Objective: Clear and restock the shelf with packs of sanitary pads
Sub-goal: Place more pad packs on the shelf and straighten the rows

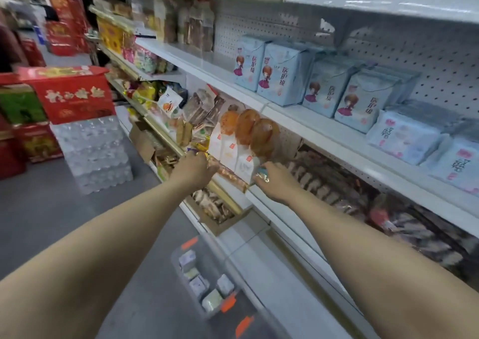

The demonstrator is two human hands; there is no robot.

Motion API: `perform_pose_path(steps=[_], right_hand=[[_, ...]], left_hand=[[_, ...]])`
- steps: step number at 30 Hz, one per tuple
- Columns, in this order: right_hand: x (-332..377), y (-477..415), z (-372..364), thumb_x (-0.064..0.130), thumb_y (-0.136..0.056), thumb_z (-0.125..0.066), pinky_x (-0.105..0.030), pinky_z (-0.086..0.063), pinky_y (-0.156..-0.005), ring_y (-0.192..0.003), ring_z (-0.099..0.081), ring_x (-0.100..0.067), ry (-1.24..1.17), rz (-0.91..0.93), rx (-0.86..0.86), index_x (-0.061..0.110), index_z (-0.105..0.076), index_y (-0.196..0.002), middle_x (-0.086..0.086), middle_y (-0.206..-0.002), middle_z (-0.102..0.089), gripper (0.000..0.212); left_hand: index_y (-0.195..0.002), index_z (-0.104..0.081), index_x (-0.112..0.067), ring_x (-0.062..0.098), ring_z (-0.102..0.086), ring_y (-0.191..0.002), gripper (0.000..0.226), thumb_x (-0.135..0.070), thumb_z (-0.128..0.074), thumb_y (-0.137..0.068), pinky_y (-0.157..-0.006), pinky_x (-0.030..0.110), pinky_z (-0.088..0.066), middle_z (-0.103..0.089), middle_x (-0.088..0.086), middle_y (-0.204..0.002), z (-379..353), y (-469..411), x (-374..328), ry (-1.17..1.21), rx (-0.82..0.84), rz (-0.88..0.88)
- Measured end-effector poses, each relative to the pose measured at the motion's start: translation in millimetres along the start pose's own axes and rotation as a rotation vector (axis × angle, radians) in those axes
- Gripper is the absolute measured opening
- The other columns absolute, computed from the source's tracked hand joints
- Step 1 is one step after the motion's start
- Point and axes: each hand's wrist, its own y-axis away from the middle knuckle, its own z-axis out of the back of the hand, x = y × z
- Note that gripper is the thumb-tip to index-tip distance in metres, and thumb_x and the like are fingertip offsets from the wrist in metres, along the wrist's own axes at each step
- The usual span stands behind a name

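A red cardboard gift box (67,95) sits on shrink-wrapped clear bottle packs (93,152). The left hand (193,168) reaches to the lower shelf edge, its grip spread and its fingertips at a glossy brown wrapper (230,175). The right hand (274,185) has its grip pinching a small crinkled foil packet (262,176). Soft pale-blue rectangular packs of sanitary pads (277,79) stand upright on the white metal shelf (311,123) above, to the right of both hands.

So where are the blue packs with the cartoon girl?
The blue packs stand in a row on the white shelf, upper right of the head view, above the right hand, left of the flatter pink-printed packs.
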Motion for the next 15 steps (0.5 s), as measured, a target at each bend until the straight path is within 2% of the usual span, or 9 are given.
perform_pose_path(steps=[4,7,11,13,15], right_hand=[[-18,-23,-44,0.05,-0.097,-0.054,-0.043,-0.045,-0.101,-0.129,-0.049,-0.033,-0.039,-0.004,0.094,0.016,-0.052,-0.137,-0.013,-0.145,-0.049,0.052],[-29,-38,-75,0.051,-0.097,-0.053,-0.041,-0.044,-0.103,-0.131,-0.049,-0.034,-0.034,-0.056,0.147,0.016,-0.047,-0.144,-0.014,-0.146,-0.046,0.059],[-36,-69,-119,0.05,-0.1,-0.048,-0.038,-0.044,-0.098,-0.128,-0.05,-0.033,-0.071,-0.16,0.201,0.015,-0.043,-0.148,-0.013,-0.147,-0.043,0.059],[-39,-86,-143,0.047,-0.101,-0.047,-0.037,-0.045,-0.097,-0.128,-0.05,-0.034,-0.096,-0.223,0.223,0.014,-0.043,-0.147,-0.014,-0.147,-0.044,0.057],[-41,-101,-169,0.044,-0.101,-0.049,-0.034,-0.046,-0.089,-0.126,-0.052,-0.035,-0.121,-0.292,0.253,0.013,-0.04,-0.149,-0.015,-0.147,-0.044,0.058]], left_hand=[[-0.132,-0.051,-0.012,0.041,-0.049,-0.124,0.06,-0.059,-0.045,-0.095,-0.099,0.05,-0.047,-0.047,0.018,-0.141,-33,-20,22,0.006,0.012,-0.001],[-0.127,-0.052,-0.011,0.041,-0.053,-0.114,0.05,-0.05,-0.041,-0.098,-0.088,0.045,-0.047,-0.055,0.02,-0.128,-65,-37,41,-0.033,0.108,-0.047],[-0.132,-0.048,-0.007,0.041,-0.052,-0.119,0.056,-0.052,-0.047,-0.098,-0.095,0.05,-0.048,-0.05,0.02,-0.136,-104,-72,69,0.002,0.208,-0.035],[-0.122,-0.051,-0.002,0.041,-0.053,-0.112,0.052,-0.049,-0.047,-0.1,-0.092,0.048,-0.048,-0.053,0.023,-0.128,-126,-96,84,-0.015,0.283,-0.034],[-0.115,-0.053,-0.002,0.04,-0.053,-0.108,0.048,-0.048,-0.046,-0.101,-0.09,0.045,-0.047,-0.055,0.024,-0.122,-146,-120,98,-0.04,0.348,-0.059]])
